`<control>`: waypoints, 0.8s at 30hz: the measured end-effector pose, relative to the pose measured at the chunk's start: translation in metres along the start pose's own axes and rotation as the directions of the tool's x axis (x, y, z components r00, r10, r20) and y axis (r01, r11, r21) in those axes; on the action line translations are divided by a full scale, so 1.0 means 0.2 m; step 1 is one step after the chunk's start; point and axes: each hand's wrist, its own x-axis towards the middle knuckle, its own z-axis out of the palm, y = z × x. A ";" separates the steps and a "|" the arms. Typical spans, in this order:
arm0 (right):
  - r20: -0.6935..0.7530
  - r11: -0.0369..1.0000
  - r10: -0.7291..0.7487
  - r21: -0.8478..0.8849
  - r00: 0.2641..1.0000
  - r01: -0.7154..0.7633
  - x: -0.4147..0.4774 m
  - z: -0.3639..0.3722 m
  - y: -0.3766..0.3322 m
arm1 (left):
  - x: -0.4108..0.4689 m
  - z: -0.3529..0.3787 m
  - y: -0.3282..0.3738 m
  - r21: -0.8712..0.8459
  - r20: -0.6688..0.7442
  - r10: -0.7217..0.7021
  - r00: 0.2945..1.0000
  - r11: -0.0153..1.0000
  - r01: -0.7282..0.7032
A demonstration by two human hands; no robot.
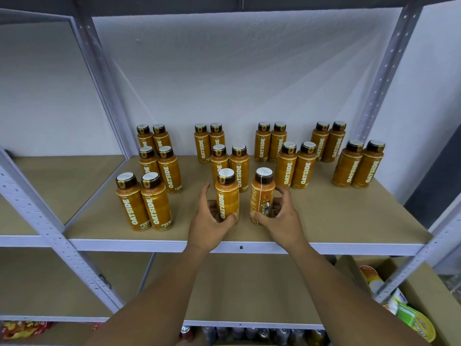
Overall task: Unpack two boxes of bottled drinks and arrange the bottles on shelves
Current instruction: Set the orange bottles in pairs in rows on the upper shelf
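Note:
Several orange Oatside bottles with dark caps stand in pairs on the tan shelf board (336,221). My left hand (212,218) grips the base of one upright bottle (227,193) near the shelf's front, label facing me. My right hand (277,213) grips a second upright bottle (262,193) just to its right, its label turned away. A gap separates the two held bottles. A pair of bottles (143,203) stands at the front left, another pair (359,166) at the right.
Grey metal uprights (62,243) frame the shelf, and a white wall lies behind. A bare shelf board (237,283) sits below. A cardboard box (414,290) with colourful packages stands at the lower right. Cans (262,334) line the bottom level.

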 end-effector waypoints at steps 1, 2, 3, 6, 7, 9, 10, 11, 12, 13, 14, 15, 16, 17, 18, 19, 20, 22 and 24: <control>-0.002 1.000 -0.001 -0.001 1.000 0.001 0.00 0.00 0.00 | 0.00 0.00 0.00 0.000 -0.001 0.000 1.000 1.000 0.000; -0.005 1.000 -0.002 -0.002 1.000 0.002 0.00 0.00 0.00 | 0.00 0.00 0.00 0.003 -0.001 0.002 1.000 1.000 -0.002; -0.008 1.000 -0.004 -0.003 1.000 0.003 0.00 0.00 0.00 | 0.00 0.00 0.00 0.007 -0.002 0.004 1.000 1.000 -0.004; -0.016 1.000 -0.004 0.003 1.000 0.004 0.00 0.00 0.00 | 0.00 0.00 0.00 0.016 -0.003 0.011 1.000 1.000 -0.011; -0.014 1.000 -0.004 0.006 1.000 0.004 0.00 0.00 0.00 | 0.00 0.00 0.00 0.015 -0.001 0.013 1.000 1.000 -0.013; -0.008 1.000 -0.003 0.014 1.000 0.003 0.00 0.00 0.00 | 0.00 0.00 0.00 0.014 0.002 0.016 1.000 1.000 -0.016; -0.003 1.000 -0.004 0.018 1.000 0.004 0.00 0.00 0.00 | 0.00 0.00 0.00 0.013 0.002 0.017 1.000 1.000 -0.017; 0.002 1.000 -0.005 0.023 1.000 0.005 0.00 0.00 0.00 | 0.00 0.00 0.00 0.015 0.001 0.019 1.000 1.000 -0.019; 0.006 1.000 -0.008 0.026 1.000 0.007 0.00 0.00 0.00 | 0.00 0.00 0.00 0.016 0.001 0.020 1.000 1.000 -0.020; 0.010 1.000 -0.007 0.027 1.000 0.007 0.00 0.00 0.00 | 0.00 0.00 0.00 0.017 0.003 0.020 1.000 1.000 -0.020; 0.016 1.000 -0.006 0.030 1.000 0.005 0.00 -0.01 0.00 | 0.00 0.00 0.00 0.014 0.004 0.020 1.000 1.000 -0.020; 0.022 0.999 -0.004 0.033 1.000 0.003 0.00 -0.01 0.01 | 0.00 0.00 0.00 0.011 0.006 0.020 1.000 1.000 -0.021; 0.030 0.999 -0.004 0.035 1.000 0.003 0.00 -0.01 0.01 | 0.00 0.00 0.01 0.005 0.009 0.021 1.000 1.000 -0.021; 0.039 0.999 -0.005 0.034 0.999 0.003 0.00 -0.01 0.01 | 0.00 0.00 0.00 -0.001 0.013 0.022 1.000 1.000 -0.022; 0.047 1.000 -0.004 0.031 0.999 0.002 0.00 -0.01 0.01 | 0.00 0.00 0.00 -0.006 0.019 0.020 1.000 1.000 -0.020; 0.054 1.000 -0.002 0.027 0.999 0.000 -0.01 -0.01 0.01 | 0.00 0.00 0.00 -0.008 0.026 0.018 1.000 1.000 -0.017; 0.059 1.000 0.002 0.024 0.998 -0.003 -0.01 -0.02 0.01 | 0.00 -0.01 0.00 -0.008 0.030 0.014 0.999 1.000 -0.014; 0.062 1.000 0.011 0.016 0.998 -0.012 -0.01 -0.01 0.01 | 0.00 -0.01 0.00 -0.004 0.032 0.011 0.999 1.000 -0.011; 0.062 1.000 0.014 0.010 0.998 -0.015 -0.01 -0.01 0.01 | 0.00 -0.01 0.00 -0.001 0.033 0.009 0.999 1.000 -0.009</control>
